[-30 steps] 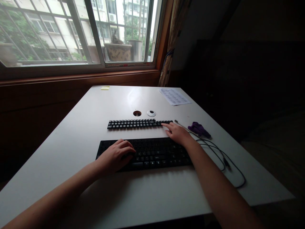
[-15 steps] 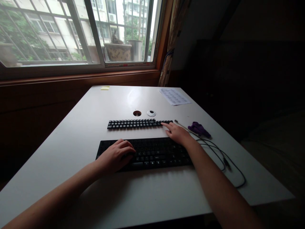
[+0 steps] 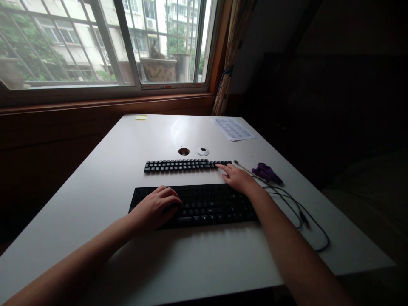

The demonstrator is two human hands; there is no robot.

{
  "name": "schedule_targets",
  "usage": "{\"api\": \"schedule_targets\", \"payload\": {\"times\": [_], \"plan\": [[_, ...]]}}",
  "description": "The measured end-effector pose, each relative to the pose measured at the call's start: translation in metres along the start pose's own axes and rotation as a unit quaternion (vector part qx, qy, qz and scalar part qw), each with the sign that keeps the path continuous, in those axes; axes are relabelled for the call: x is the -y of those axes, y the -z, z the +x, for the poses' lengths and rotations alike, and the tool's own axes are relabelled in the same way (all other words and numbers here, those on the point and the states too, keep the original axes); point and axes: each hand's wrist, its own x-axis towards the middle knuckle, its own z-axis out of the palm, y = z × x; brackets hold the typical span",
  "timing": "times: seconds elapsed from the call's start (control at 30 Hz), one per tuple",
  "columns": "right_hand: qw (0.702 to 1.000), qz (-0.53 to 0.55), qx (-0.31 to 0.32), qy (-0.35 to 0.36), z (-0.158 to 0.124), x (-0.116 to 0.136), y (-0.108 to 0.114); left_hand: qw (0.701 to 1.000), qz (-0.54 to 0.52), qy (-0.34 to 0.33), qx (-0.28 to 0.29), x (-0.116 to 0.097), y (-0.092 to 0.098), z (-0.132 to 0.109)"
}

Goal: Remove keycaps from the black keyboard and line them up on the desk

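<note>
A black keyboard lies across the white desk in front of me. My left hand rests over its left half, fingers bent close together above the thumb, with dark keyboard showing between; nothing held is visible there. Beyond the keyboard, loose black keycaps are set out in rows. My right hand reaches over the keyboard's far edge. Its index finger points out at the right part of the keycap rows, at or just above a cap, while the other fingers curl under. The left fingertips are partly hidden.
Right of the hands lie a purple cloth and a dark cable in loops. Farther back are a round hole, a white ring-shaped cover, printed paper and a yellow note. A barred window stands behind the desk.
</note>
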Motion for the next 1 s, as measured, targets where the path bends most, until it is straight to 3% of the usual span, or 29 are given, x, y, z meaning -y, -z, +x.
{"api": "schedule_targets", "payload": {"times": [0.33, 0.47, 0.63, 0.8, 1.0], "plan": [[0.999, 0.040, -0.020, 0.015, -0.003, 0.001, 0.004, 1.000, -0.001, 0.006, 0.006, 0.002, -0.001, -0.001], [0.994, 0.083, -0.069, 0.033, -0.007, -0.002, 0.009, 1.000, -0.002, 0.010, 0.008, 0.002, -0.001, -0.001], [0.976, 0.147, -0.157, 0.037, -0.018, -0.001, 0.037, 1.000, -0.004, 0.012, 0.004, 0.003, -0.002, -0.002], [0.962, 0.199, -0.189, -0.011, -0.042, 0.016, 0.071, 1.000, -0.001, 0.008, 0.003, 0.003, -0.002, -0.001], [0.943, 0.265, -0.197, -0.050, -0.074, 0.031, 0.070, 1.000, 0.004, 0.009, 0.009, 0.004, -0.002, -0.001]]}}
